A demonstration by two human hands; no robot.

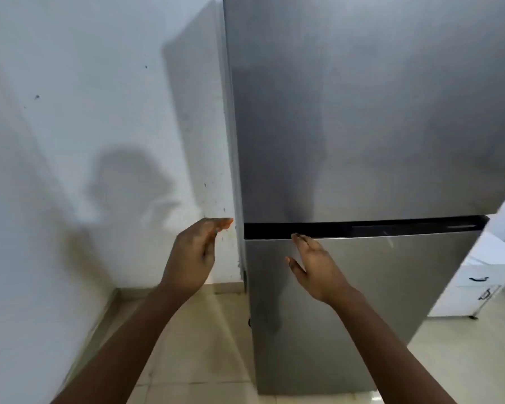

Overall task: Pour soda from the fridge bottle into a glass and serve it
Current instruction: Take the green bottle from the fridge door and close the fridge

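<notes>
1. Head view: tall two-door fridge in brushed grey steel (362,126), both doors closed, filling the right and centre, beside a white wall (85,112) to its left.
2. Black recessed band (362,227) running across the fridge front between the upper and lower doors, probably the handle groove.
3. Left hand (194,255), bare, fingers spread and empty, raised just off the fridge's left edge, fingertips level with the black band.
4. Right hand (315,263), bare, flat and empty, in front of the lower door's top left corner, fingertips at or just under the band; contact impossible to confirm.
5. Soda bottle not visible, presumably inside the closed fridge; no glass in sight.
6. Pale tiled floor (216,345) below; white cabinet with dark handles (475,287) to the fridge's right.
7. Risks: fingers slipping from the shallow groove, wrong door opened, door swinging into the close wall, pinching the left hand.
</notes>
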